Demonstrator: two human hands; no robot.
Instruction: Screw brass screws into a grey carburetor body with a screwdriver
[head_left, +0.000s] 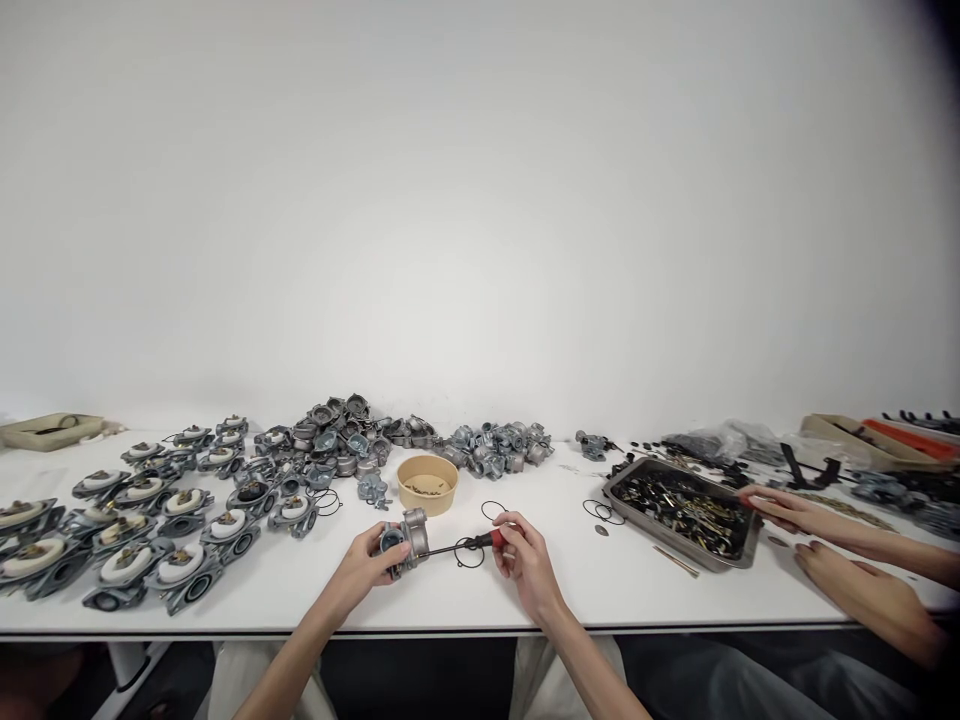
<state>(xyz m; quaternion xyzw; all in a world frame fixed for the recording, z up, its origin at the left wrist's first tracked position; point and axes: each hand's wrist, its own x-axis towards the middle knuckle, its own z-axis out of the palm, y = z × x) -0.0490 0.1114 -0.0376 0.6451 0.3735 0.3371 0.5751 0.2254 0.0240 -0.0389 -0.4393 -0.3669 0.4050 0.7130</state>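
My left hand (365, 567) grips a grey metal carburetor (413, 533) just above the table's front edge, its round bore turned toward me. In my right hand (527, 563) is a screwdriver (469, 543) with a red and black handle, held level. The shaft points left and its tip meets the right side of the carburetor; whether it sits in a screw is too small to tell. Behind the carburetor stands a round tan bowl (427, 484) with small parts at its bottom. Thin black rubber rings (470, 566) lie by the screwdriver.
Rows of carburetors with white floats (178, 563) cover the left side. Piles of grey metal parts (499, 448) sit at the back. To the right is a metal tray (739, 560) of small brass and black parts, where a co-worker's hands (847, 560) rest.
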